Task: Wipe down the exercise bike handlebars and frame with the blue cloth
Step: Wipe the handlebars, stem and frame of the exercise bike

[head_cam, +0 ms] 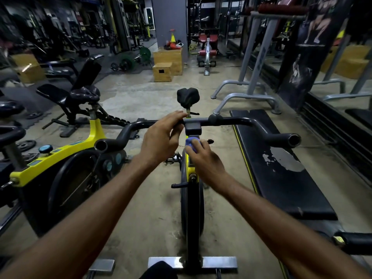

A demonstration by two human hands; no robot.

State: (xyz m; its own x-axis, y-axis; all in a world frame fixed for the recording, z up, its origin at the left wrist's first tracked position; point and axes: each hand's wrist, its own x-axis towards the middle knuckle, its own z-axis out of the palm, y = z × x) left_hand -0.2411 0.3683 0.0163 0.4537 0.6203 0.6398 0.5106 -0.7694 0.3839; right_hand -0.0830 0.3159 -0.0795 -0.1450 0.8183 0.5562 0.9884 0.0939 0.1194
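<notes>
Concrete gym floor (151,198) lies under the exercise bike (192,208). Left hand (161,139) grips the handlebars (241,121); right hand (207,160) clutches the blue cloth (191,142) against the frame (188,165).

The curved black handlebar (237,120) is finished matt, the small blue cloth (190,142) soft, the flat metal base bar (167,262) shiny.

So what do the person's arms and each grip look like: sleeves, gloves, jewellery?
The left forearm and right forearm are bare up to the frame's edge, no sleeve showing. The left grip and right grip are ungloved, with no watch, band or ring that I can make out. No tattoos or markings show.
</notes>
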